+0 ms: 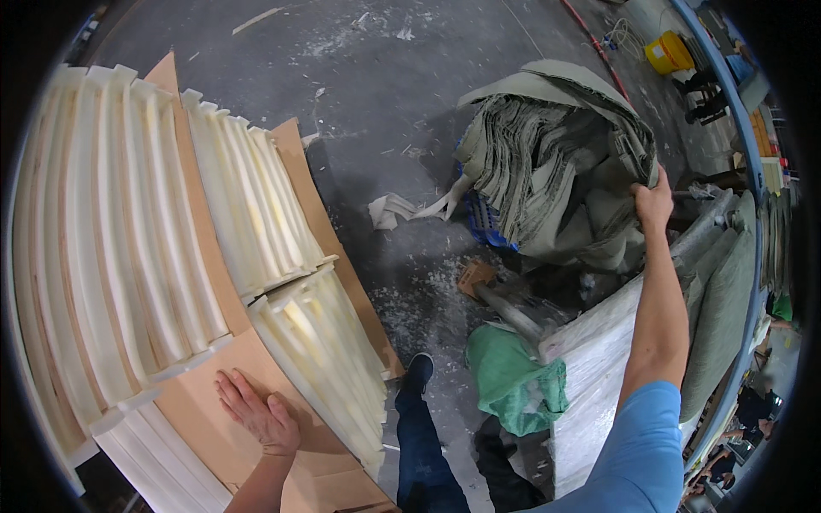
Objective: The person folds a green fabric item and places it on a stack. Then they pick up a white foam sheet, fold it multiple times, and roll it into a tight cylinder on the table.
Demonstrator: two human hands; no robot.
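My left hand (256, 412) lies flat, fingers spread, on a brown cardboard sheet (214, 402) that tops a stack of white foam slabs (128, 248). My right hand (653, 203) reaches far forward and grips the edge of a pile of grey-green fabric sheets (547, 154) heaped on a blue crate (483, 224). My arm wears a blue sleeve (637, 453). My legs in dark jeans and a dark shoe (417, 373) stand between the foam stack and the white wrapped block (590, 368).
More foam slabs (329, 359) and cardboard dividers stand at the left. A green cloth bundle (513, 380) lies by my feet. Grey rolled material (723, 299) rests at the right. A yellow bucket (669, 53) and red hose sit far back on the dusty concrete floor (376, 85).
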